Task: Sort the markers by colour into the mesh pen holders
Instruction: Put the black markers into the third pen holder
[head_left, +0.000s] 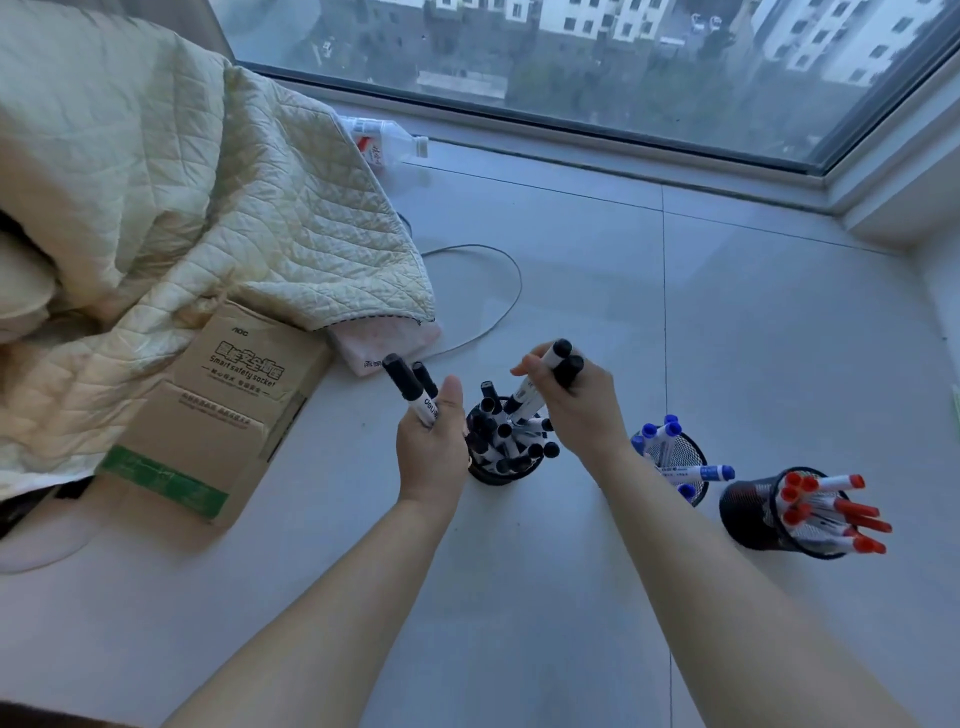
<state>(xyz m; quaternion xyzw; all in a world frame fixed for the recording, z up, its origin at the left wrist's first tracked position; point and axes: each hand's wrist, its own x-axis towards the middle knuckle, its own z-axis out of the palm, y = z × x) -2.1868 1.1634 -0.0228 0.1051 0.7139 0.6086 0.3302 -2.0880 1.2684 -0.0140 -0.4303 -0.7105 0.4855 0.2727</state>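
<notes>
From the head view, the left hand (431, 441) is closed around two black-capped markers (410, 387), their caps sticking up and away past the fingers. The right hand (576, 410) grips what look like two or three more black markers (558, 364); the fist hides how many, though one white barrel slants down from it into the holder below. Directly between and just under both grips stands the mesh holder of black markers (498, 441), crammed full, its caps pointing out at all angles. To the right of the right hand, partly behind its wrist, sits the mesh holder of blue markers (675, 462), one marker leaning out sideways. Further right again, well apart from both hands, the mesh holder of red markers (769, 514) tilts with its red caps fanned toward the right. All three holders rest on the pale tiled sill (753, 338). Left of the left hand lies a cardboard box (218, 410) partly under a quilted cream blanket (182, 182), and beyond the hands a thin cable (498, 291) loops across the sill toward a plastic bottle (387, 140) by the window.
</notes>
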